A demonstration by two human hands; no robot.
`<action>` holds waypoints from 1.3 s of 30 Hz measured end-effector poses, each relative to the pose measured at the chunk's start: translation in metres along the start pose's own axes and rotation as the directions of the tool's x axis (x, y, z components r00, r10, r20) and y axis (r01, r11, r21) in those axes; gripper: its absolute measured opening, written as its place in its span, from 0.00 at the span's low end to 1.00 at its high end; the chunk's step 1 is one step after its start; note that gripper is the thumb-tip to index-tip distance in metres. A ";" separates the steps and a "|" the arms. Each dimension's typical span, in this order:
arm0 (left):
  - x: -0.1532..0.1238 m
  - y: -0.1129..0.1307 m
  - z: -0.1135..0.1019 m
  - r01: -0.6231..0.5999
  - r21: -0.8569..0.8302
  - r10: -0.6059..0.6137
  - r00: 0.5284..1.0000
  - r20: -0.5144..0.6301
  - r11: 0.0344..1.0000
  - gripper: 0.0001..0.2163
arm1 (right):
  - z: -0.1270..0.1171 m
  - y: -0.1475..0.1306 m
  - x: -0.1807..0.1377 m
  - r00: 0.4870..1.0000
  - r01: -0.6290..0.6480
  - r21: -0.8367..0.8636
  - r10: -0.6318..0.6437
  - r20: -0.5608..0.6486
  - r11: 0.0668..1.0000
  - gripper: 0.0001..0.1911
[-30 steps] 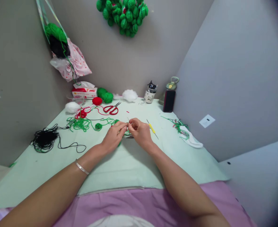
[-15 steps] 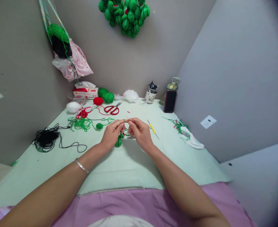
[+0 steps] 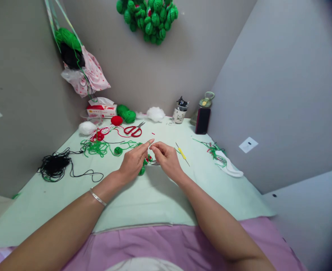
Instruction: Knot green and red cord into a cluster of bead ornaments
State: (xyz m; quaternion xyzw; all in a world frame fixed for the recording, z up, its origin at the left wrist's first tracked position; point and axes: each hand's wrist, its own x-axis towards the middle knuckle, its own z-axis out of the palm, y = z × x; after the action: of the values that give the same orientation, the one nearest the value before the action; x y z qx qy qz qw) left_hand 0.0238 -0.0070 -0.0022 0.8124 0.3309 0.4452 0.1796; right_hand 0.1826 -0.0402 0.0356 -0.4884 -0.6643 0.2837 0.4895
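Head view: green piece [image 3: 142, 171] partly hidden

The small round green crocheted ball [image 3: 118, 151] is striped with dark lines; the rounded green yarn piece [image 3: 142, 171] is accented with red. The hanging pale pink fabric bag [image 3: 96, 77] is patterned with reddish dots.

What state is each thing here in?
Left hand: index finger extended
Right hand: thumb, fingers pinched
Green crochet piece: partly hidden
Red scissors: lying flat
Phone: upright, screen dark
Tissue box: open, tissue showing
Black yarn: loosely tangled
Red ball: wound
Polka-dot bag: hanging
Bottle: lid on
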 end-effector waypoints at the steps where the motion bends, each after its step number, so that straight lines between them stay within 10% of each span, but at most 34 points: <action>1: 0.000 0.001 0.000 -0.002 0.007 0.002 1.000 0.001 1.000 0.22 | 0.000 0.000 0.000 1.000 0.001 -0.002 -0.001 -0.001 1.000 0.12; 39: 0.001 0.001 -0.001 0.003 0.140 -0.004 1.000 0.009 0.990 0.21 | 0.001 0.012 -0.003 0.974 0.161 -0.525 -0.221 -0.054 0.836 0.14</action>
State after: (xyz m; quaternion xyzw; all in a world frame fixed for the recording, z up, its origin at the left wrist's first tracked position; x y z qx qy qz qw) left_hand 0.0235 -0.0069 -0.0005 0.8244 0.3618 0.4171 0.1245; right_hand 0.1860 -0.0381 0.0238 -0.5483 -0.7328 0.0165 0.4026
